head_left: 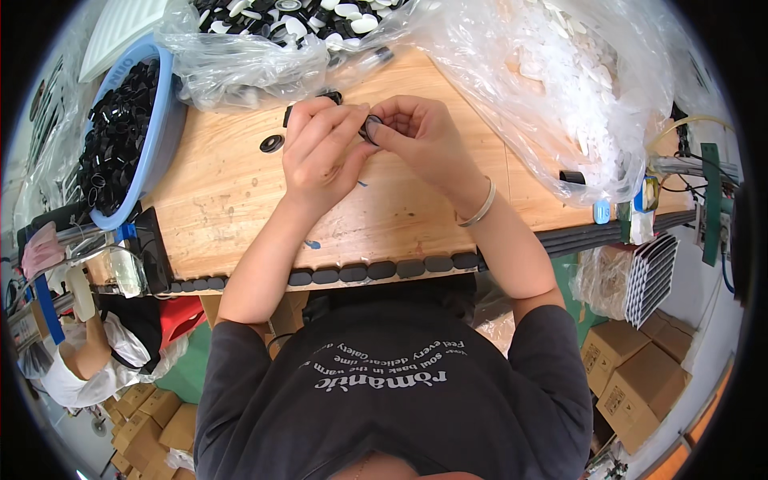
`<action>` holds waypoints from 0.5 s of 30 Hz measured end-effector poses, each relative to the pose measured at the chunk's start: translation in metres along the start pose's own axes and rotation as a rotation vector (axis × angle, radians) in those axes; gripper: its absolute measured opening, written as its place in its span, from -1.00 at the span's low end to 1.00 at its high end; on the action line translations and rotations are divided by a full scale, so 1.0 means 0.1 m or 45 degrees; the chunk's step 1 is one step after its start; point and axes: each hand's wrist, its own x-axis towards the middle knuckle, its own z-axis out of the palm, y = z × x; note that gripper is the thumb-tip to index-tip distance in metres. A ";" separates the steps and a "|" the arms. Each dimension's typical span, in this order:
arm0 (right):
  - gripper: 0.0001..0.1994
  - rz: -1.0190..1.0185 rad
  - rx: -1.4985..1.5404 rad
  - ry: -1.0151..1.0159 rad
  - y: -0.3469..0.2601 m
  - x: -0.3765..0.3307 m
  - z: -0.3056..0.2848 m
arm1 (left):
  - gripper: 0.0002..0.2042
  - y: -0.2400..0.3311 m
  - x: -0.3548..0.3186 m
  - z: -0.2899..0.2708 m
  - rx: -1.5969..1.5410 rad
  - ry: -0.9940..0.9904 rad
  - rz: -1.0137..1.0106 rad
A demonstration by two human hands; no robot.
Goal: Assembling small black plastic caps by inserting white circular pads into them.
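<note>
A small black ring-shaped part (370,128) is pinched where my hands meet, above the far middle of the wooden table. My right hand (422,142) has its thumb against the part and its other fingers curled. From the left, my left hand (316,156) closes on the same part, its fingers bent together and its thumb underneath; its exact grip is partly hidden. A round black piece with a light centre (272,143) lies on the table left of my left hand. Just behind that hand, a black piece (331,97) shows in part.
At the left, a blue tub (166,120) holds many black pieces. Clear plastic bags (240,70) hold black and white parts at the back and translucent pieces (572,88) at the right. A black cap (571,177) lies near the right bag. Black oval pads (352,274) line the near edge.
</note>
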 end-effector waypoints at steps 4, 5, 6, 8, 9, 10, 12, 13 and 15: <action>-0.84 -0.035 -0.034 0.006 0.00 0.01 0.01 | -0.54 -0.03 0.01 0.00 0.033 0.006 0.033; -0.85 -0.025 -0.049 0.005 -0.01 0.01 0.00 | -0.53 -0.03 0.01 -0.01 0.032 -0.029 0.023; -0.85 -0.024 -0.046 0.008 -0.04 0.00 0.00 | -0.53 -0.02 0.01 -0.01 0.027 -0.065 0.013; -0.82 0.008 0.007 -0.001 -0.12 -0.02 0.00 | -0.53 -0.06 0.02 -0.02 -0.059 -0.052 -0.076; -0.82 0.007 0.010 -0.001 -0.15 -0.03 -0.02 | -0.54 -0.08 0.02 -0.03 -0.140 -0.034 -0.164; -0.81 -0.017 0.061 -0.044 -0.17 -0.04 -0.06 | -0.54 -0.11 0.00 -0.03 -0.139 -0.036 -0.163; -0.79 -0.042 0.116 -0.087 -0.19 -0.05 -0.11 | -0.54 -0.17 -0.09 -0.01 -0.382 -0.032 -0.426; -0.77 -0.034 0.122 -0.112 -0.18 -0.05 -0.13 | -0.54 -0.17 -0.10 -0.01 -0.380 -0.035 -0.425; -0.74 -0.027 0.129 -0.134 -0.16 -0.05 -0.11 | -0.57 -0.17 -0.11 0.01 -0.475 -0.006 -0.522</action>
